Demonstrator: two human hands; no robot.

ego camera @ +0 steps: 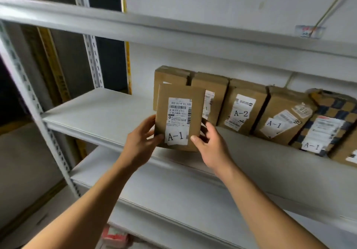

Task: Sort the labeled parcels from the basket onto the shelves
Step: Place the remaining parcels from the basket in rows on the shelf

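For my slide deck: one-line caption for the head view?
Both hands, left and right, hold an A-1 parcel before a shelf of labeled parcels.

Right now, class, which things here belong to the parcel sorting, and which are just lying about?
Belongs to the job:
held A-1 parcel, gripped by left hand and right hand
row of parcels
middle shelf

Lying about:
yellow cable
wall sticker
pink packet lower down

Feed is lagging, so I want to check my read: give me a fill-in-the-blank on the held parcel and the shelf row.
1. Both hands hold a parcel labeled ____.
2. The left hand grips its ____ edge.
3. The row's only A-2 parcel stands on the ____ shelf.

Missing: A-1; left; middle
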